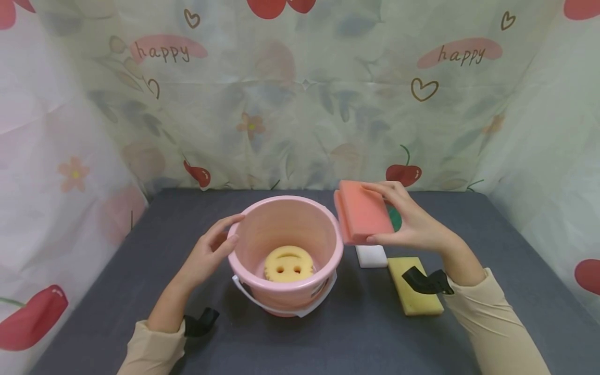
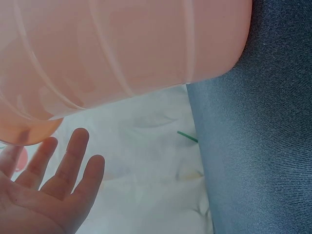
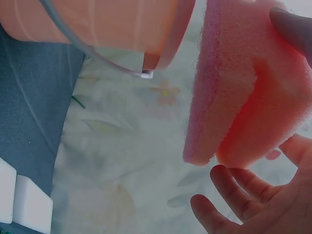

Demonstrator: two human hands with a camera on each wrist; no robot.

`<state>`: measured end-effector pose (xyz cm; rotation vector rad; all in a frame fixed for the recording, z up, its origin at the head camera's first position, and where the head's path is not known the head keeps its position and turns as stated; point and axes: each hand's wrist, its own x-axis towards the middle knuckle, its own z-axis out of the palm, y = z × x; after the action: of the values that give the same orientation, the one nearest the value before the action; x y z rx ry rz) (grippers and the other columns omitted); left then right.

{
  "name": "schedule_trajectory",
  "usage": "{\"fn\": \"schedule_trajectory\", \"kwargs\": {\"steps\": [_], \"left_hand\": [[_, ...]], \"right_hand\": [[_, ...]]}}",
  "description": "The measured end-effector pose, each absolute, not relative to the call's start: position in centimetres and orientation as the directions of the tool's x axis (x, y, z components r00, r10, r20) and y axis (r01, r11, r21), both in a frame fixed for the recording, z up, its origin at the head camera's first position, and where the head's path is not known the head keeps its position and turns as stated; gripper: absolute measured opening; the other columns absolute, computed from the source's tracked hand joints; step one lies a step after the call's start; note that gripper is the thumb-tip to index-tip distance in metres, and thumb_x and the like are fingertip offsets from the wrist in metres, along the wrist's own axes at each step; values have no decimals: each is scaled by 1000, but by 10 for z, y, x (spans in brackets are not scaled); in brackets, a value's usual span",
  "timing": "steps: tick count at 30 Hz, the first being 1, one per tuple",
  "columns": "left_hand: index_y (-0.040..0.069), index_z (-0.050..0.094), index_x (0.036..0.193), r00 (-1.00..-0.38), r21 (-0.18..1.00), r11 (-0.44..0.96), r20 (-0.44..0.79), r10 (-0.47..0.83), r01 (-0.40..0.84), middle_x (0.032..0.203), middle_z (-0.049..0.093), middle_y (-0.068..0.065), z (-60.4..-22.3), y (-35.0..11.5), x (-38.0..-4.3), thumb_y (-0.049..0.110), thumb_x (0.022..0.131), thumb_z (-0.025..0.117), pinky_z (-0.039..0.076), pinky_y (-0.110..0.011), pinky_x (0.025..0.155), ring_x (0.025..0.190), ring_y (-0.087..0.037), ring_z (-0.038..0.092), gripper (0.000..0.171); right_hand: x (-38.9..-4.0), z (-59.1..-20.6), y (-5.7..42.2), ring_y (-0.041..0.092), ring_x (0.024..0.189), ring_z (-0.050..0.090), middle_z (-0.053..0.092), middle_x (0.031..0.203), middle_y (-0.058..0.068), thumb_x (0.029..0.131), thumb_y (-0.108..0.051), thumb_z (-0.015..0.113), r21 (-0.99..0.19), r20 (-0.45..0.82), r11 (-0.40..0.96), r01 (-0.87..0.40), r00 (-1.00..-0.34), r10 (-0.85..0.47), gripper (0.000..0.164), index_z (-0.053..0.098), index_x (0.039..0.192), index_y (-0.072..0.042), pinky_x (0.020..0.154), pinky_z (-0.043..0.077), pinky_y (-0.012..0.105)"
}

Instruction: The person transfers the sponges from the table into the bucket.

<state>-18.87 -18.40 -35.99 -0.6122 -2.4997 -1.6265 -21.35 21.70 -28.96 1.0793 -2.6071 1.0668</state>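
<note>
A pink bucket (image 1: 285,286) with a white handle stands upright in the middle of the table. Inside it lies a round yellow smiley-face sponge (image 1: 287,263). My left hand (image 1: 208,255) rests its fingertips on the bucket's left rim, and the left wrist view shows its fingers (image 2: 73,156) loosely extended below the rim. Just beyond the right rim, my right hand (image 1: 412,216) holds a thick pink sponge (image 1: 367,211) between thumb and fingers, raised above the table. A slot or gap runs along the sponge; whether it is one piece or two, I cannot tell.
On the table, right of the bucket, lie white sponge blocks (image 1: 372,257) and a yellow rectangular sponge (image 1: 414,289). A green object (image 1: 395,219) is partly hidden behind the right hand. Printed cloth (image 1: 304,104) hangs around the dark tabletop (image 1: 187,208).
</note>
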Motion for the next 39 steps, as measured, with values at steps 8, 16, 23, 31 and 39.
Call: {"fn": "schedule_trajectory", "kwargs": {"steps": [8,16,23,31,39], "left_hand": [[14,41,139,-920,863,351,275,278,364,143,40,-11,-359,-184,-188,18,95,50,49,-18,81,114,-33,54,45],[14,41,139,-919,865,343,277,281,365,143,40,-10,-358,-184,-187,18,95,50,50,-19,81,113,-30,54,46],[14,41,139,-919,865,345,276,280,365,143,40,-10,-359,-185,-187,18,95,50,49,-18,82,114,-31,54,46],[16,40,140,-921,867,345,270,282,359,144,40,-11,-360,-185,-188,19,95,50,50,-19,81,115,-34,54,46],[15,40,140,-923,865,352,267,277,356,144,40,-10,-361,-185,-189,19,95,50,49,-18,81,115,-32,54,46]], "right_hand": [[-211,-285,212,10,118,30,32,138,5,71,-14,80,-535,380,487,-690,-711,-591,85,36,143,-21,88,40,42],[-208,-281,206,9,122,30,33,138,7,70,-12,80,-496,409,474,-727,-678,-611,83,38,141,-17,88,42,31],[-206,-278,199,11,122,32,33,138,7,69,-11,80,-503,418,441,-743,-656,-629,83,39,141,-17,91,41,32],[-204,-275,186,13,123,31,32,138,4,68,-15,82,-521,420,403,-752,-637,-646,87,37,142,-18,94,40,35],[-203,-274,177,14,125,29,33,139,5,68,-16,83,-537,416,376,-755,-625,-660,87,37,142,-18,93,42,39]]}}
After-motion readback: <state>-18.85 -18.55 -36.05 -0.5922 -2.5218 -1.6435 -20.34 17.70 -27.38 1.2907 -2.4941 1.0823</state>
